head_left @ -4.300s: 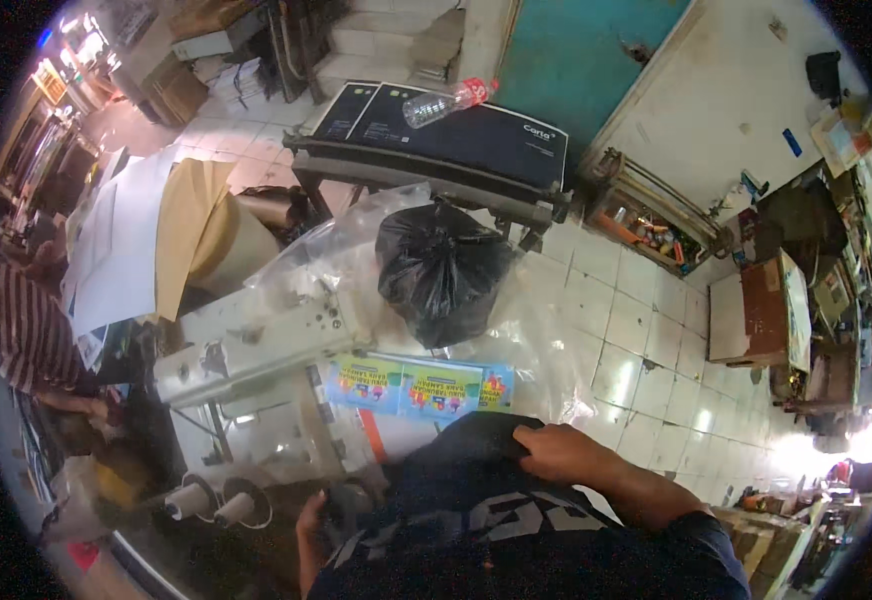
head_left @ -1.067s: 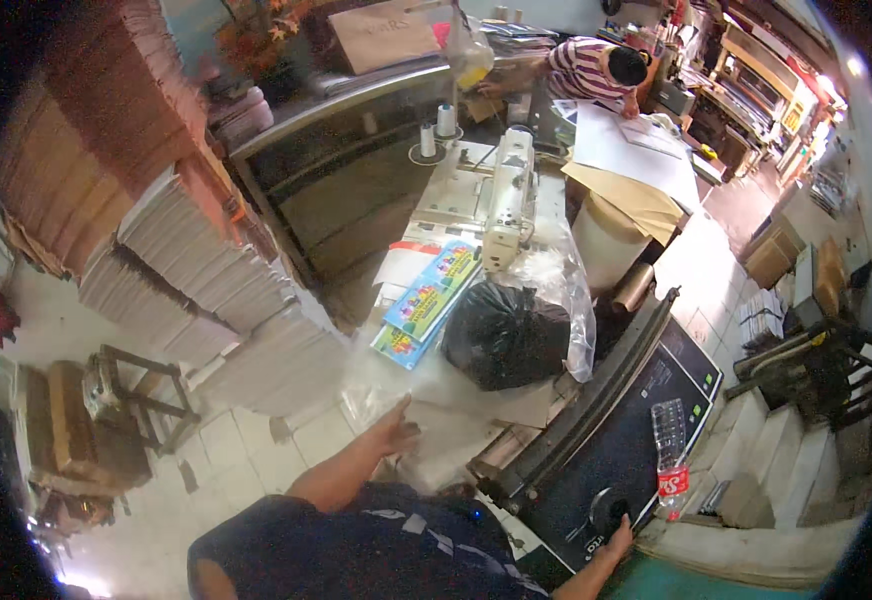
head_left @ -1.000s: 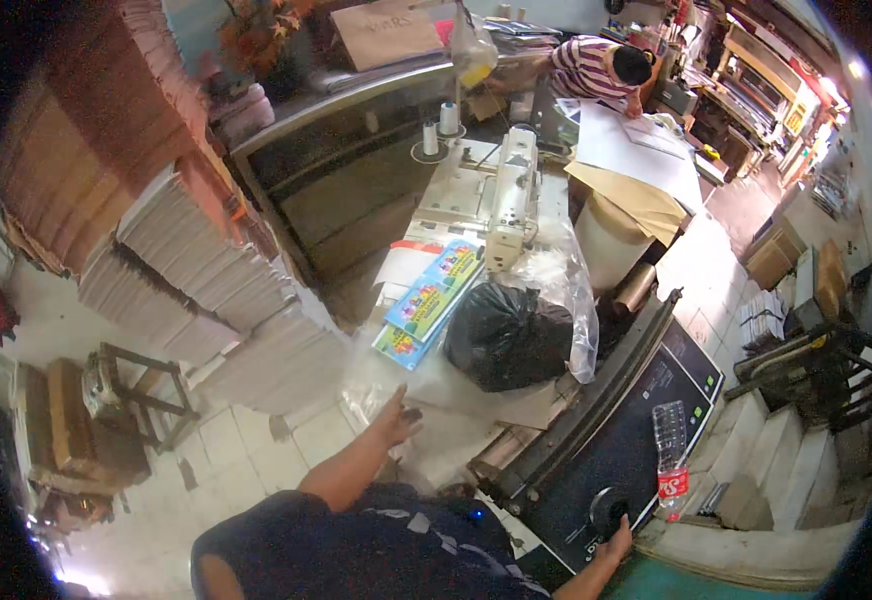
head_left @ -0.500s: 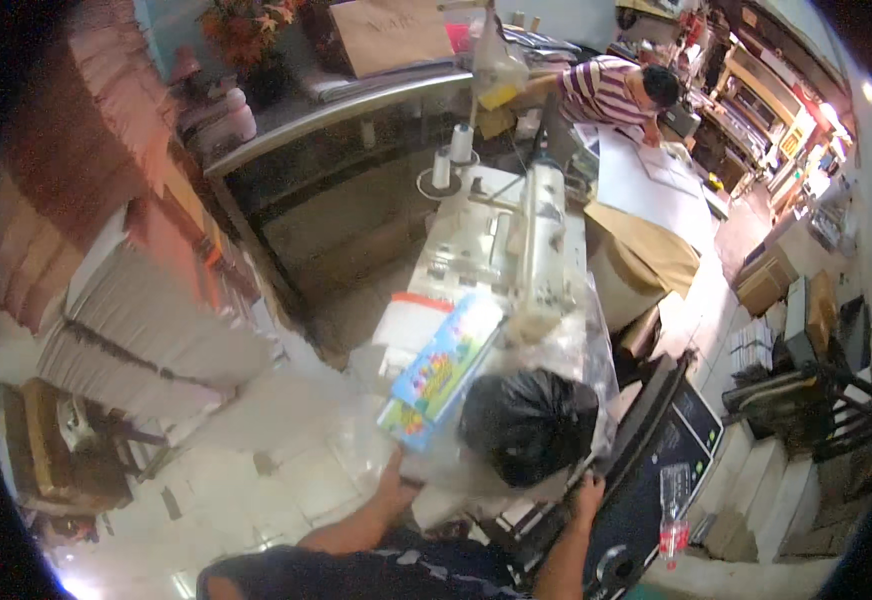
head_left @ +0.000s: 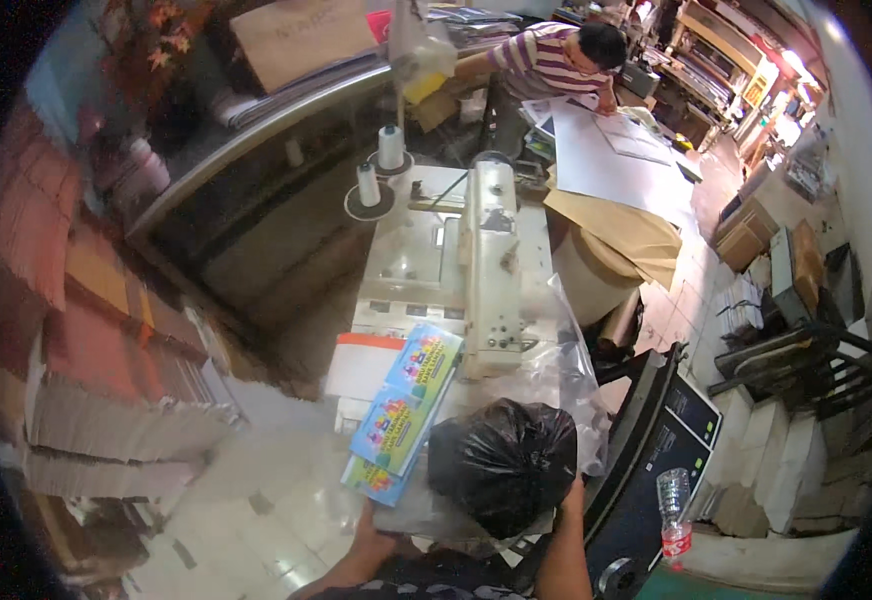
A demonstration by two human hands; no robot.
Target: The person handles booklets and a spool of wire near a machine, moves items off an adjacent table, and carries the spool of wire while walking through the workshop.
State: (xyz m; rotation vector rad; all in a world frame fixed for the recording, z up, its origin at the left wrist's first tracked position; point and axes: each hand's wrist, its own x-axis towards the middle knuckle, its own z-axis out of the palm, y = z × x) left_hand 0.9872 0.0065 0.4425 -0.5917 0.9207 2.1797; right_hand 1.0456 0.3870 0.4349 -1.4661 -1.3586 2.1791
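Through the head view, I am watching two bare hands at the near edge of the counter [head_left: 536, 240], lower centre of the frame. The left hand [head_left: 369, 548] is resting just below the blue-and-green booklets [head_left: 401, 415]; its fingers are too poorly shown for me to tell their opening or whether they are gripping anything. The right hand [head_left: 572, 505] is sitting close beside the black plastic bag [head_left: 504, 465], its fingers partly hidden, so I cannot tell their spread or hold either. The bag is lying just right of the booklets, below the sewing machine [head_left: 493, 270], with clear plastic [head_left: 581, 400] spreading around it. In my judgement, careful handling is calling for even, level support from both sides, without dragging the loose plastic or letting the booklets slide.
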